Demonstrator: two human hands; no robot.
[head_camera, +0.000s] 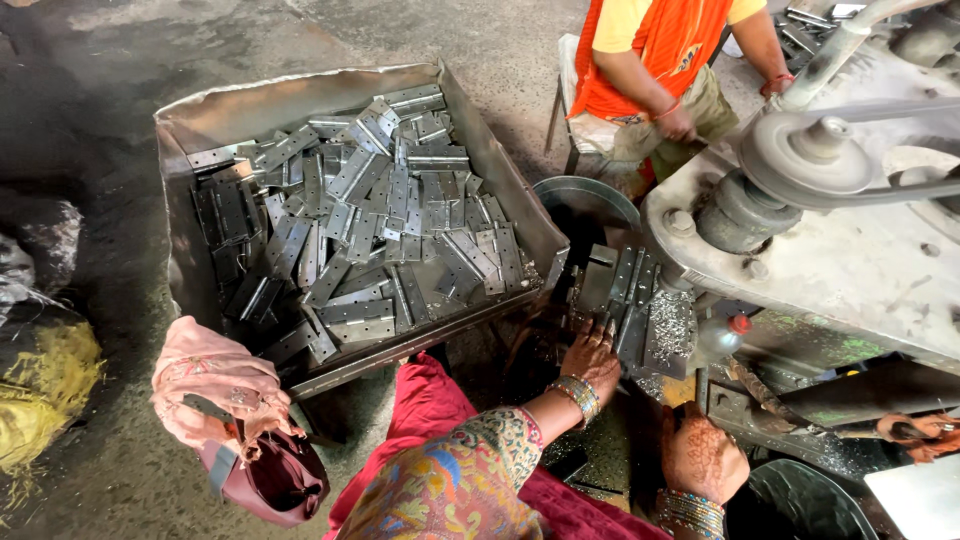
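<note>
The small stack of flat metal hinge plates (612, 290) lies on the machine's ledge just ahead of your left hand (592, 358), their long axes running away from you, toward the grey machine body (860, 260). Your left fingers (600, 335) are spread flat and rest on the near plates, gripping none. Your right hand (703, 455) sits lower and nearer you, loosely curled, holding nothing visible; the tray of hinges (230, 110) is well left.

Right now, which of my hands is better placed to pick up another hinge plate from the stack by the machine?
Left. Your left hand already rests on the stacked hinge plates, while your right hand sits lower, apart from them.
</note>
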